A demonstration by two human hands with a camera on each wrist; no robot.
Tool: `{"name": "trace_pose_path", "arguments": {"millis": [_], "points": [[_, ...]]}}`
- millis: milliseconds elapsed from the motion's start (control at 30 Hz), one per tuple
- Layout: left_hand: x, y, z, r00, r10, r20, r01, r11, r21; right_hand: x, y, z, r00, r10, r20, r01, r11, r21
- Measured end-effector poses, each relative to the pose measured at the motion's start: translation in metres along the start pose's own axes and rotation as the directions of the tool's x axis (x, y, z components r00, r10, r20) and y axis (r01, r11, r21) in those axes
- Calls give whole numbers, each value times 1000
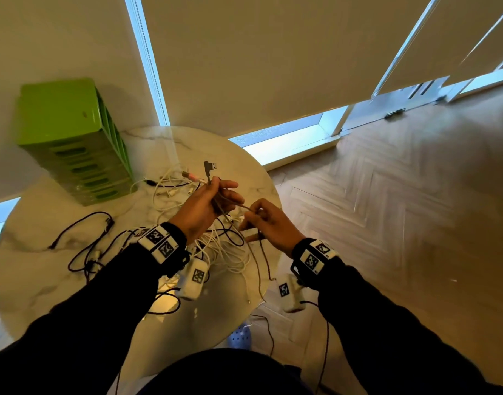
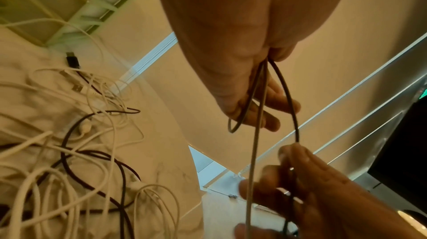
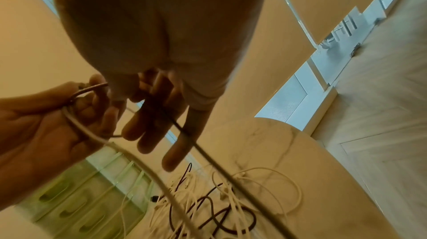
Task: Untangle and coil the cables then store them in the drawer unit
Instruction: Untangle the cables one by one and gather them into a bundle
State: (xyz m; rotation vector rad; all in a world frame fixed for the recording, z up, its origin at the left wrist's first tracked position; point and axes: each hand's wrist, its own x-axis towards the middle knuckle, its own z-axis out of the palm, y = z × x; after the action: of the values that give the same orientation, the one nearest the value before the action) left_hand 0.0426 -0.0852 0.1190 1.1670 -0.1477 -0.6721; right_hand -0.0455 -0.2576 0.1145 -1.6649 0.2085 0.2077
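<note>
Left hand (image 1: 209, 205) raised over the round marble tabletop (image 1: 39, 269), fingers curled round loops of a thin dark cable (image 1: 216, 205); its angled USB plug (image 1: 209, 166) sticks up past the knuckles. Left wrist view shows the strands leaving between thumb and fingers, one small loop hanging below the palm. How many turns sit inside the fist cannot be made out.

Right hand (image 1: 268, 220) just beside the left, thumb and forefinger pinching the same cable; other fingers partly extended in the right wrist view. The cable runs on downward from there, and its far end is lost against the pile.

Below both hands, a tangle of white and dark cables (image 1: 216, 246) lies on the tabletop; single cables cannot be traced through it. A separate black cable (image 1: 85, 240) lies spread toward the left edge.

Green drawer unit (image 1: 73, 141) stands at the back left of the tabletop, drawers shut as far as visible. Contents hidden.

Wrist-worn white modules and dark sleeves cover part of the near tabletop. Herringbone floor (image 1: 387, 223) at right.
</note>
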Motion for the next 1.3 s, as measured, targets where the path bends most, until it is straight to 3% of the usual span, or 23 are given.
{"name": "trace_pose_path", "arguments": {"millis": [100, 133, 200, 233, 267, 300, 333, 400, 467, 500, 567, 600, 700, 767, 833, 900, 933, 1000, 1033, 1133, 1267, 1300], "points": [[-1, -2, -13, 999, -23, -48, 26, 998, 55, 5, 5, -16, 986, -42, -159, 37, 999, -34], [-1, -1, -18, 997, -17, -72, 21, 998, 65, 8, 8, -25, 973, -27, -231, 2, 994, -109], [-4, 1, -24, 993, 7, -118, 0, 998, 57, 14, 20, -49, 944, 82, -319, -199, 914, -353], [-5, 4, -26, 991, 19, -134, -15, 999, 31, 16, 25, -58, 934, 200, -297, -332, 795, -507], [-6, 6, -26, 990, 27, -138, -28, 1000, -9, 16, 30, -64, 903, 350, -250, -423, 621, -660], [-7, 9, -26, 991, 34, -130, -41, 998, -54, 17, 36, -65, 850, 486, -202, -444, 454, -773], [-8, 11, -24, 993, 38, -110, -49, 994, -96, 18, 42, -62, 823, 549, -145, -398, 375, -837], [-10, 16, -18, 997, 37, -63, -47, 987, -155, 20, 42, -42, 880, 476, 12, -238, 463, -854], [-13, 19, -10, 999, 30, -17, -32, 984, -178, 18, 27, -14, 952, 259, 160, -38, 621, -783], [-15, 21, -6, 1000, 28, 9, -26, 983, -184, 20, 18, 0, 960, 178, 214, 27, 704, -709], [-20, 25, -1, 999, 26, 43, -17, 983, -181, 23, 1, 25, 922, 154, 355, 42, 873, -487], [-21, 29, -1, 999, 22, 45, -15, 986, -164, 23, -4, 35, 880, 189, 435, 13, 907, -420], [-25, 44, -13, 999, 35, 14, -33, 992, -122, 21, -5, 43, 779, 269, 566, -104, 946, -307], [-26, 52, -25, 998, 62, -5, -62, 983, -171, 21, -9, 32, 787, 229, 573, -157, 972, -173], [-25, 55, -34, 994, 105, -23, -108, 961, -256, 24, -19, 18, 866, 194, 461, -162, 981, -110], [-24, 54, -34, 986, 154, -71, -169, 924, -344, 36, -23, 10, 963, 85, 257, -14, 964, -267], [-21, 52, -32, 978, 180, -109, -209, 898, -387, 44, -19, 9, 986, -35, 161, 103, 891, -442], [-15, 49, -29, 956, 218, -195, -284, 850, -443, 52, -9, 17, 974, -195, 117, 220, 687, -692], [-11, 47, -28, 949, 219, -227, -302, 841, -449, 51, -3, 26, 973, -190, 129, 224, 660, -717], [-1, 32, -29, 948, 170, -267, -268, 881, -390, 44, 23, 56, 973, -41, 227, 184, 731, -658], [2, -4, -33, 968, 0, -251, -74, 955, -288, 42, 43, 62, 905, 230, 358, 101, 700, -707], [1, -11, -35, 968, -42, -248, -32, 957, -288, 48, 46, 56, 890, 244, 385, 124, 683, -720]]}}
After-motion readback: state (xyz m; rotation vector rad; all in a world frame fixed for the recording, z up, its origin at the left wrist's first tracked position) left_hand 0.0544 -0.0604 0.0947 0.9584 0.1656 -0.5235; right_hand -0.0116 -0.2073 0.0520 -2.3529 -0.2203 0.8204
